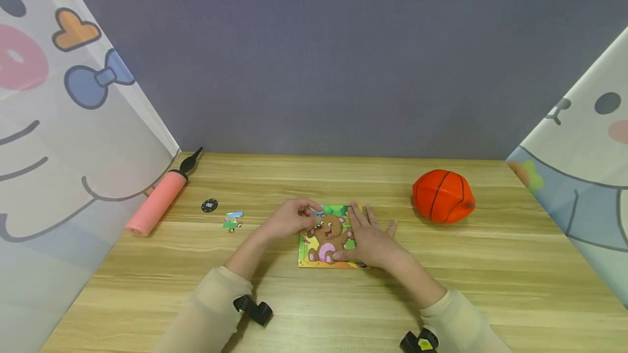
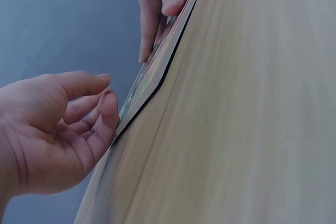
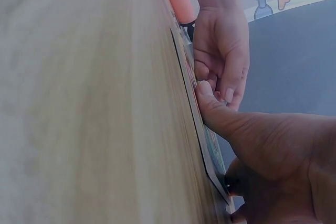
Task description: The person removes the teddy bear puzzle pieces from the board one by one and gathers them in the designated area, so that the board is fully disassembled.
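Note:
A bear jigsaw puzzle (image 1: 327, 239) lies in a flat board on the table, its edge seen side-on in both wrist views. My right hand (image 1: 374, 241) rests on the puzzle's right side, fingers spread and thumb (image 3: 210, 98) lying across the lower part. At the upper left corner is my left hand (image 1: 294, 217), its fingers (image 2: 107, 111) bent and the tips right at the picture. Whether a piece is between those fingertips I cannot tell. A loose puzzle piece (image 1: 233, 221) with blue and green print sits left of the board.
A round black chip (image 1: 209, 205) marked 100 lies beyond the loose piece. A pink hand pump (image 1: 159, 200) with a black nozzle is at the far left. To the right sits a dented red ball (image 1: 443, 196). A grey wall (image 1: 338, 70) bounds the table's back.

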The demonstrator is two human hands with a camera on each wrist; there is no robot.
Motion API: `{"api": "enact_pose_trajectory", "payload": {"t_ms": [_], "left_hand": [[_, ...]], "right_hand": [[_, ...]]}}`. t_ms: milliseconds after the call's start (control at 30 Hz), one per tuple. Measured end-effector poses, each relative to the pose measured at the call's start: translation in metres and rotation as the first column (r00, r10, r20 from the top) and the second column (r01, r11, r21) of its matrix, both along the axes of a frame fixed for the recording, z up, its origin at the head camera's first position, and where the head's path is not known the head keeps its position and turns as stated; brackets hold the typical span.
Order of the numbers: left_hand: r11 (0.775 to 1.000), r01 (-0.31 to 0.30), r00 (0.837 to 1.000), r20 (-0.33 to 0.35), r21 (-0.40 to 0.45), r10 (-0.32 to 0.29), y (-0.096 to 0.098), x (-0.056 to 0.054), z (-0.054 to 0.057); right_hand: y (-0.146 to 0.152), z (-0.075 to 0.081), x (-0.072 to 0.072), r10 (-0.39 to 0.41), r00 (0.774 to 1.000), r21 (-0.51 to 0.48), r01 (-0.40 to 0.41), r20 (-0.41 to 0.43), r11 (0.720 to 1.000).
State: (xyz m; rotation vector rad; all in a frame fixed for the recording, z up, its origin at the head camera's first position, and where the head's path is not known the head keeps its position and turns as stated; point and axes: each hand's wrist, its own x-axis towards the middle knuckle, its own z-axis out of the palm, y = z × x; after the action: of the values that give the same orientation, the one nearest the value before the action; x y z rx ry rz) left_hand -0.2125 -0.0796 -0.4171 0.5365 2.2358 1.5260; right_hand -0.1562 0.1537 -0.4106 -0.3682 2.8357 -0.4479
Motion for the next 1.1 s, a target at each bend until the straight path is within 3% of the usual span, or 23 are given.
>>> {"api": "enact_pose_trajectory", "payload": {"t_ms": [267, 600, 867, 1100], "left_hand": [[0.999, -0.042, 0.998, 0.042, 0.022, 0.041, 0.008, -0.001, -0.004], [0.996, -0.087, 0.994, 0.062, -0.01, 0.087, 0.01, 0.0, -0.004], [0.989, -0.13, 0.99, 0.037, -0.074, 0.133, 0.016, 0.004, 0.003], [0.982, -0.17, 0.985, 0.018, -0.087, 0.172, 0.021, 0.006, 0.002]], "right_hand": [[0.001, -0.001, -0.001, 0.003, 1.0, 0.0, -0.003, -0.003, 1.0], [0.0, -0.001, 0.0, 0.01, 1.0, 0.007, -0.01, -0.002, 1.0], [0.0, 0.0, -0.001, 0.011, 1.0, 0.013, -0.011, -0.003, 1.0], [0.0, 0.001, -0.001, 0.008, 1.0, 0.012, -0.008, -0.008, 1.0]]}}
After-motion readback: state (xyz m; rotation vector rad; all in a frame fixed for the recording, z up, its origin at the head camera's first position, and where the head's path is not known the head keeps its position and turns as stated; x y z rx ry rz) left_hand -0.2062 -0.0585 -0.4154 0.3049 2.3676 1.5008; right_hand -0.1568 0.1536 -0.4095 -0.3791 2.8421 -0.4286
